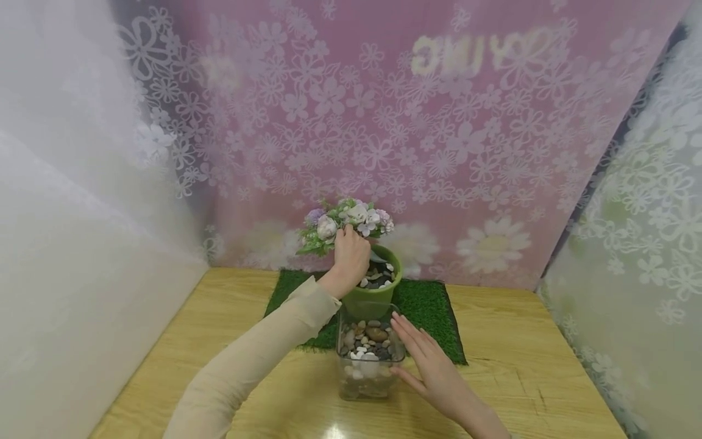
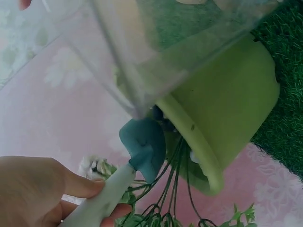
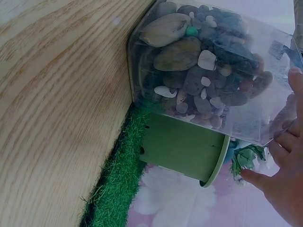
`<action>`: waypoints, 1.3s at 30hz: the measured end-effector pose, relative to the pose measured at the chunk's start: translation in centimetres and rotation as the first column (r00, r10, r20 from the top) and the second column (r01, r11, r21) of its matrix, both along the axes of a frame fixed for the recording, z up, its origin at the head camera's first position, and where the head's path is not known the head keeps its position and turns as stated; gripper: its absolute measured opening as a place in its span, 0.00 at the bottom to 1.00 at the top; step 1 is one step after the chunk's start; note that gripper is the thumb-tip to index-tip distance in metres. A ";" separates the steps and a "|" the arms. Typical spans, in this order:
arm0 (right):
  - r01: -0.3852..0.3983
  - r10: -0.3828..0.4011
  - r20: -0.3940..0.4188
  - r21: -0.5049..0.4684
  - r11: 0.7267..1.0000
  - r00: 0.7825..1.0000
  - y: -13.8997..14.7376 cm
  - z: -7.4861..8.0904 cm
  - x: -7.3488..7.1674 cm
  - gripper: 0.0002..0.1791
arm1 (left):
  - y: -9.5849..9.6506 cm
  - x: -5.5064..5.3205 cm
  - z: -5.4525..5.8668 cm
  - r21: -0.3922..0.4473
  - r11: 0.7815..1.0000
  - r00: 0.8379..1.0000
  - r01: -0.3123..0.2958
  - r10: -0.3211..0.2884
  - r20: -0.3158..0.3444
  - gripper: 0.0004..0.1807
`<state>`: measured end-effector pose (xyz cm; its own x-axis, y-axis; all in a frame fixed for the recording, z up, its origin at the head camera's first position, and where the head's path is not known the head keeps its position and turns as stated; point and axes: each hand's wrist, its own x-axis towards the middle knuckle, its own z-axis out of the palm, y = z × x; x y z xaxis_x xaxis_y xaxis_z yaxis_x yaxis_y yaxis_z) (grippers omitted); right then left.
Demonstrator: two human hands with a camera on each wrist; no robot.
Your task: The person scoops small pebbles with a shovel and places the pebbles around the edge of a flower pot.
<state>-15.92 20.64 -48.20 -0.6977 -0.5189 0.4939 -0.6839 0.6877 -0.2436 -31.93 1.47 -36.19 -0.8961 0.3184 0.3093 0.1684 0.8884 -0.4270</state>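
Observation:
My left hand (image 1: 351,255) grips the pale handle of a small trowel (image 2: 143,144). The trowel's teal blade is at the mouth of a green flower pot (image 2: 232,101), where dark and white stones show in the head view. Artificial flowers (image 1: 327,227) rise from the pot on thin green stems, partly behind the left hand. In front of the pot is a clear plastic container (image 1: 366,390) holding many pebbles (image 3: 177,54), mostly grey, brown and white. My right hand (image 1: 436,373), fingers extended, touches the container's right side.
Pot and container's back part are over a green artificial turf mat (image 1: 430,311). The wood-grain table (image 1: 493,396) spreads around it. A pink flower-patterned sheet (image 1: 378,122) hangs behind, with pale sheets (image 1: 82,213) at both sides.

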 end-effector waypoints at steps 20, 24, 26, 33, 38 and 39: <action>-0.007 0.007 -0.034 -0.004 1.000 0.999 -0.1 0.2 -0.1 0.48 | -9.3 5.6 0.5 0.367 0.890 0.961 0.271 -0.225 -0.164 0.18; -0.002 0.003 -0.031 0.005 1.000 1.000 -0.1 0.1 -0.2 0.48 | -11.8 6.3 0.7 0.432 0.833 0.939 0.345 -0.300 -0.170 0.14; -0.001 0.002 -0.033 0.008 1.000 0.999 -0.1 0.0 -0.2 0.48 | -12.9 6.6 1.0 0.451 0.801 0.919 0.394 -0.352 -0.178 0.13; -0.010 0.010 -0.051 0.003 1.000 0.999 0.0 0.0 -0.2 0.48 | -15.0 7.5 2.5 0.424 0.741 0.844 0.520 -0.522 -0.123 0.10; -0.019 0.018 -0.043 -0.008 1.000 0.999 -0.1 0.1 -0.3 0.49 | -14.6 8.3 3.3 0.261 0.766 0.803 0.587 -0.593 -0.063 0.10; -0.019 0.019 -0.042 -0.008 1.000 0.999 -0.1 0.2 -0.3 0.49 | -14.4 8.5 3.5 0.226 0.769 0.796 0.598 -0.603 -0.055 0.11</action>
